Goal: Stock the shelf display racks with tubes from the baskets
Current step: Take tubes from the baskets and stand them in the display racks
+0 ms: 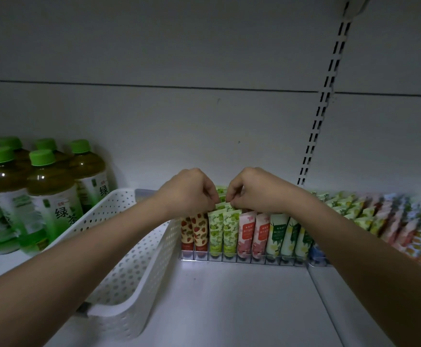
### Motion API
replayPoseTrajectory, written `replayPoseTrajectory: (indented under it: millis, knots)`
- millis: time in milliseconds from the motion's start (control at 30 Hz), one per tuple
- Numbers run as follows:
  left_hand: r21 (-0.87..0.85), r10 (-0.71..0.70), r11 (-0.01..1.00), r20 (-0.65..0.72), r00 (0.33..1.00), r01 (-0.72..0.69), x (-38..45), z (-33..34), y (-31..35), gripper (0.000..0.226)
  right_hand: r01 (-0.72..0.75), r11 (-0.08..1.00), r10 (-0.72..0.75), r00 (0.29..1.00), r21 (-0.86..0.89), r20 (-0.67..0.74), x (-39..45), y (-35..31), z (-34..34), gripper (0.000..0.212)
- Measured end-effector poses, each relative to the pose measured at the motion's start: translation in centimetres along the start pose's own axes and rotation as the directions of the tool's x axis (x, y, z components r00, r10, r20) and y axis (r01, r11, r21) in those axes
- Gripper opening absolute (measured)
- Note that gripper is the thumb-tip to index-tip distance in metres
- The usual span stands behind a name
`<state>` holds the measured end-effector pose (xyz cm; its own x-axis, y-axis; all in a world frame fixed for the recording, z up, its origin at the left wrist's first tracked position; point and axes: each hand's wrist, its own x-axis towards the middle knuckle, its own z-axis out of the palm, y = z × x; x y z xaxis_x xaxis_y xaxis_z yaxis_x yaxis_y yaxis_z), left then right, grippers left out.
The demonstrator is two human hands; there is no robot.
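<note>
Head view | your left hand [191, 190] and right hand [253, 189] both pinch the green tube [223, 206] tops in the rack [242, 256] | step: seating tubes | next: press down evenly, then release.

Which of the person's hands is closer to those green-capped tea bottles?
Left. The left hand works at the green tubes, just past the white basket beside the tea bottles; the right hand sits farther right.

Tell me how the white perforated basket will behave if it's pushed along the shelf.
The white basket looks like thin holed plastic, so probably light and slightly flexible. Its flat base on the smooth shelf should slide rather than tip. No contents are visible inside, so little weight would resist.
</note>
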<state>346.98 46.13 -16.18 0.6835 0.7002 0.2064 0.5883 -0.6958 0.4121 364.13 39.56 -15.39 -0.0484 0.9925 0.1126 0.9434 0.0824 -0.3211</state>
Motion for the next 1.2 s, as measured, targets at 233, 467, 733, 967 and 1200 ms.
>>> replayPoseTrajectory:
  millis: [233, 467, 733, 967, 1200]
  knots:
    - [-0.004, 0.006, 1.000, -0.023, 1.000, -0.006, -0.1, 0.4, 0.1, 0.015, -0.002, 1.000, 0.002, 1.000, -0.002, 0.011, -0.1, 0.0, -0.2, 0.010]
    - [-0.040, 0.002, 0.999, -0.123, 0.992, -0.007, 0.6, -0.5, -0.5, 0.015, 0.002, 0.996, 0.010, 0.991, 0.093, -0.133, 0.7, 0.9, -1.1, 0.011]
    - [0.018, 0.025, 1.000, -0.052, 0.998, -0.024, 1.9, -0.1, -0.5, 0.015, 0.042, 0.997, -0.043, 0.999, -0.068, -0.009, 1.8, 0.9, -0.7, 0.011]
    - [0.022, 0.020, 1.000, -0.019, 1.000, -0.020, 2.4, 0.2, -0.9, 0.013, 0.031, 0.993, -0.034, 0.999, -0.110, -0.023, 2.1, 1.1, -0.6, 0.007]
    - [0.015, 0.016, 1.000, 0.012, 1.000, -0.016, 2.5, 0.0, -0.9, 0.013, -0.017, 0.990, 0.014, 1.000, -0.137, -0.025, 2.5, 0.9, -0.5, 0.003]
